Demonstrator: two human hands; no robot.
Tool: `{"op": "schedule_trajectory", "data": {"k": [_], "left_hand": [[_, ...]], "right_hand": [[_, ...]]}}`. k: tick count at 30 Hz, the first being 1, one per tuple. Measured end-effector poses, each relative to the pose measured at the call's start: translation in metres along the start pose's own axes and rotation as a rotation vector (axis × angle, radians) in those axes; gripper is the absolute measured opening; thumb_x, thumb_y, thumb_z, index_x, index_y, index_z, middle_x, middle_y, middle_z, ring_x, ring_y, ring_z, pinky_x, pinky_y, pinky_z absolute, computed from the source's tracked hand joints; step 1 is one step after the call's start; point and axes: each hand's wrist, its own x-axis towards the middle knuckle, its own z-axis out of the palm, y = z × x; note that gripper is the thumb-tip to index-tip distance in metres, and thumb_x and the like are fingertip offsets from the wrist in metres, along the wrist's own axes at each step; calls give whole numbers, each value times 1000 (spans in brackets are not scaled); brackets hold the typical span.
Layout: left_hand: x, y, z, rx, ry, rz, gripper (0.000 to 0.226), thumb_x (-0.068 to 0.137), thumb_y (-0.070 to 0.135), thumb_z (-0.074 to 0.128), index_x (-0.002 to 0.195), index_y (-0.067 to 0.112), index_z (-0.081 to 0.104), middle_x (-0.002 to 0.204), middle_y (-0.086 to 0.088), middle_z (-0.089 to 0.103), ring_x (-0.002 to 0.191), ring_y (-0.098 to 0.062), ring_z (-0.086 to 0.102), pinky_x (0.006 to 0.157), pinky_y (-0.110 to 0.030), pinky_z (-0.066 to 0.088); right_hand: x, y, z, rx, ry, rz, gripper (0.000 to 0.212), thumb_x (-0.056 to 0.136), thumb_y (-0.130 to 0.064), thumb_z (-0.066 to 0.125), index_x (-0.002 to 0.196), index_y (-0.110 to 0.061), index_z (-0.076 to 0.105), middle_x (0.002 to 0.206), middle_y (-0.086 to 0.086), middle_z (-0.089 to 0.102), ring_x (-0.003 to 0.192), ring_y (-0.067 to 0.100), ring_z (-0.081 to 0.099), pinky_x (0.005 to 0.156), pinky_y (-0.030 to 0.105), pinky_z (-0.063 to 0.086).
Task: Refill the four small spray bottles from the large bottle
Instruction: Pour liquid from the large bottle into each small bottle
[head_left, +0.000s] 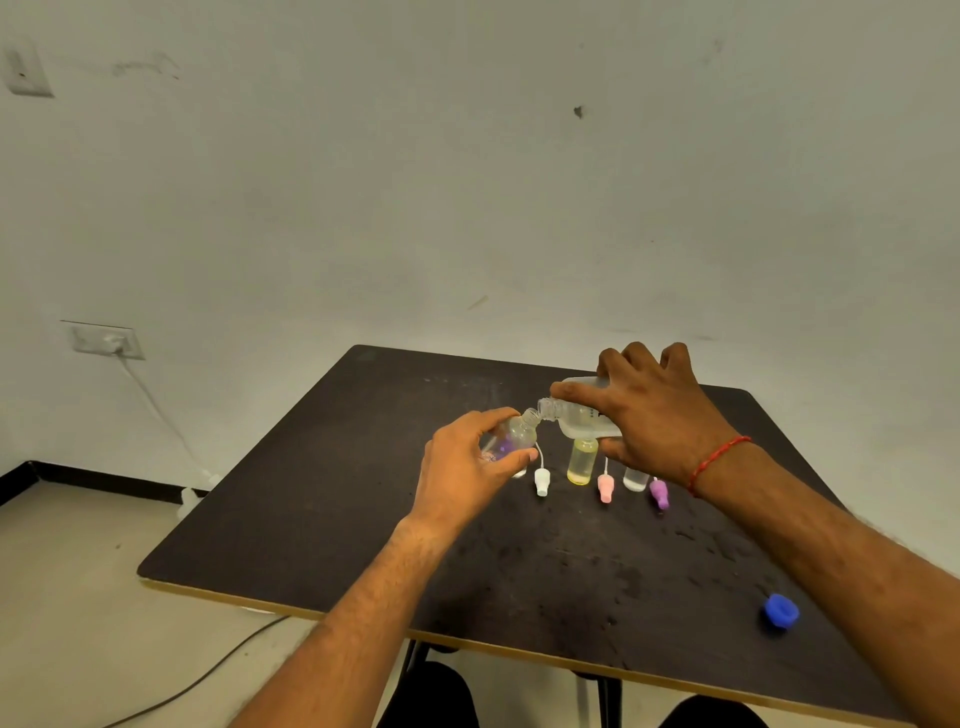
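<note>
My right hand (652, 410) grips the large clear bottle (576, 415), tipped on its side with its open neck pointing left. My left hand (467, 462) holds a small clear spray bottle (511, 439) tilted, its open mouth touching the large bottle's neck. A small yellow bottle (582, 461) stands upright below the large bottle. Another small clear bottle (635, 478) stands partly hidden behind my right hand. Three spray tops lie on the table: white (541, 480), pink (605, 487) and purple (658, 492).
A blue cap (781, 611) lies near the front right of the dark table (322, 493). A white wall stands behind the table. A cable runs from a wall socket (106, 340) down to the floor at the left.
</note>
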Motion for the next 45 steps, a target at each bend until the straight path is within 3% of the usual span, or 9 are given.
{"op": "schedule_trajectory", "data": {"k": [10,16,27,32,40,45], "left_hand": [[0,4,0,27,-2,8,59,80,44,82,133,24,66,127,7,69,112,-8,64,96,-30,58],[-1,6,0,32,5,19,58,80,44,82,132,23,66,126,7,69,112,-9,64,94,-30,58],[-1,5,-1,33,3,4,62,79,46,83,134,24,65,127,6,68,110,-7,64,92,-31,60],[-1,5,-1,34,8,10,62,78,47,82,133,24,65,126,8,69,108,-3,63,93,-25,58],[0,3,1,24,3,-6,64,77,49,82,133,24,66,127,7,69,110,-9,65,88,-36,62],[0,3,1,24,1,-12,64,76,48,83,133,25,65,127,7,69,110,-7,65,89,-34,61]], "right_hand": [[4,3,0,-59,28,-36,82,69,-53,78,138,-50,34,116,6,53,108,28,49,85,49,36],[6,5,-2,-80,71,-45,86,52,-47,89,130,-45,51,103,9,58,94,31,56,76,50,41],[10,4,-6,-101,81,-64,84,55,-42,88,129,-48,47,105,7,56,96,30,54,77,48,37],[10,3,-10,-113,60,-68,84,57,-39,87,130,-49,46,107,7,55,98,29,52,78,49,37],[13,3,-14,-152,60,-86,85,56,-39,88,130,-49,47,106,8,56,97,30,52,77,48,37],[14,3,-15,-176,60,-100,87,54,-40,89,130,-48,47,105,9,56,96,30,53,76,48,38]]}}
